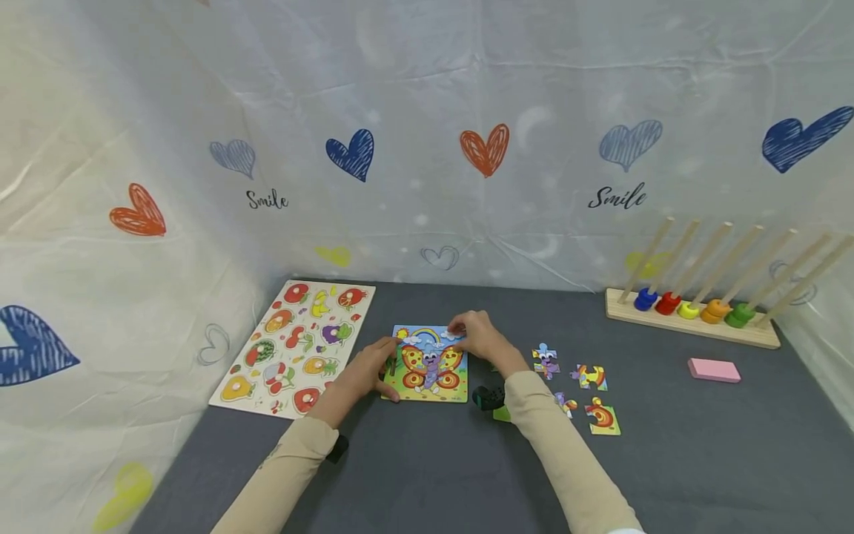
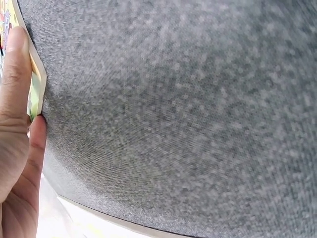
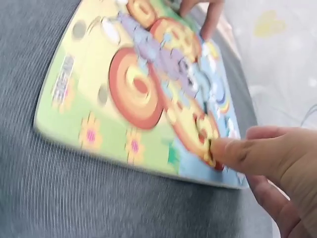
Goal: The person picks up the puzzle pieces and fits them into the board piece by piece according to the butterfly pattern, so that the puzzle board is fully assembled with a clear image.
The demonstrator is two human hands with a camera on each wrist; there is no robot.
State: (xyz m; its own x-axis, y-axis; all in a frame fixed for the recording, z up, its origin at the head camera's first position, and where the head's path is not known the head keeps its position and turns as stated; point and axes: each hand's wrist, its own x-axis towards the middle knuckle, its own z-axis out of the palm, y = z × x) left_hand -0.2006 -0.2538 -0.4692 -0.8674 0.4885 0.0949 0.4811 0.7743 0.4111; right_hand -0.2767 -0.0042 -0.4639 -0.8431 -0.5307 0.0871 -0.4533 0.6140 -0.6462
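Note:
A square butterfly picture board (image 1: 432, 371) lies flat on the dark table. At its left edge, my left hand (image 1: 367, 369) holds it, thumb near the lower corner and fingers higher up. The left wrist view shows thumb and a finger of this hand (image 2: 17, 109) against the board's edge (image 2: 41, 94). My right hand (image 1: 482, 337) is bent over the upper right corner. In the right wrist view, the thumb of my right hand (image 3: 277, 168) presses on the butterfly's wing, other fingers beyond the edge of the board (image 3: 74, 119); their tips are partly hidden.
Several loose puzzle pieces (image 1: 603, 419) lie to the right, some partly behind my right sleeve. A fruit board (image 1: 267, 393) lies at the left. A wooden peg rack (image 1: 657, 319) with coloured beads stands at the back right, a pink block (image 1: 714, 370) in front of it.

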